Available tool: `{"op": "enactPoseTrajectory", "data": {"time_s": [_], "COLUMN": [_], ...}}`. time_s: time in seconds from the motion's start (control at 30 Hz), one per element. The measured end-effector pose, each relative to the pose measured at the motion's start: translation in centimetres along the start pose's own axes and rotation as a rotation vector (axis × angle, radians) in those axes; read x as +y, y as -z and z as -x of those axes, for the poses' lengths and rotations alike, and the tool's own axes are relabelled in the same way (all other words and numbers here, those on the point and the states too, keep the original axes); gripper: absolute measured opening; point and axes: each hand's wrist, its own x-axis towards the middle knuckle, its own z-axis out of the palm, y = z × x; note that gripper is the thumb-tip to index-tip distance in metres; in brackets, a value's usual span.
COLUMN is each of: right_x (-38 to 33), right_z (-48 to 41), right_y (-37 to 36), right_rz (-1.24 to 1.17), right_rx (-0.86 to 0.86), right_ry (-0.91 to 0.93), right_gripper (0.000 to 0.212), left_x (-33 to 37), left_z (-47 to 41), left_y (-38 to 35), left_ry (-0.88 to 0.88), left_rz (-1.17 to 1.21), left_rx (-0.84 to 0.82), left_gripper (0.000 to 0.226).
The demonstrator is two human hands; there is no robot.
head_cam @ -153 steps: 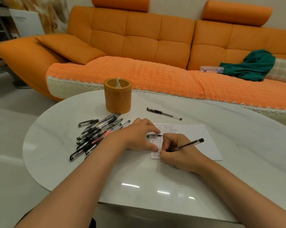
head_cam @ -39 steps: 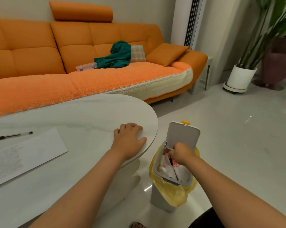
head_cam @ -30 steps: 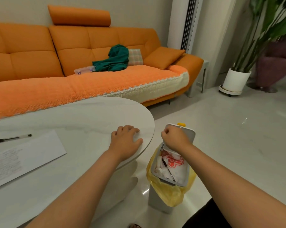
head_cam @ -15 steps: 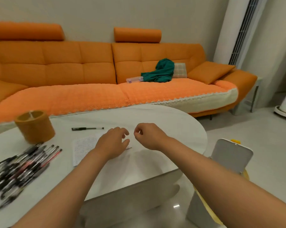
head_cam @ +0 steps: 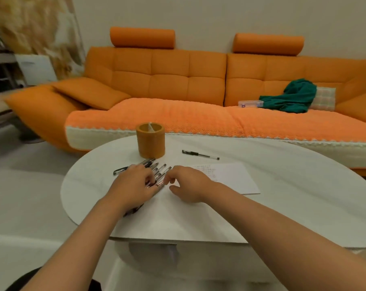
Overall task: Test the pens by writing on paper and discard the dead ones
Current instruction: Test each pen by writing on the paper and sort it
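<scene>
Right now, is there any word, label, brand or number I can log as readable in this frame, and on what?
Nothing reads clearly.
White paper sheet on the white oval table: rows of handwritten marks, too small to read.
Clear plastic box on the orange sofa: blue label, blurred.
White panel at far left: faint line, blurred.
Black and clear pens: no print legible.

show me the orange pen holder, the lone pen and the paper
orange pen holder [head_cam: 150, 147]: head view, front wall
lone pen [head_cam: 200, 155]: head view, mid barrel
paper [head_cam: 234, 179]: head view, blank middle
</scene>
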Motion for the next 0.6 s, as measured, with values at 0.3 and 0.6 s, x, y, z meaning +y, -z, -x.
{"op": "enactPoseTrajectory", "data": {"time_s": [0.3, 0.6], "right_x": [-1.0, 0.9], "right_z": [-2.5, -1.9], "right_y": [-2.1, -1.1], "right_rz": [0.096, 0.191], "right_rx": [0.067, 0.16], "right_ry": [0.152, 0.165], "right_gripper": [0.019, 0.017], "left_x": [-1.5, -0.5], "left_z": [1.3, 0.6], "left_y": [0.9, 1.0], "left_ry": [0.036, 0.01], "left_rz": [-0.075, -0.027], "left_rx": [-0.093, -0.159], "left_gripper": [0.027, 0.028]}}
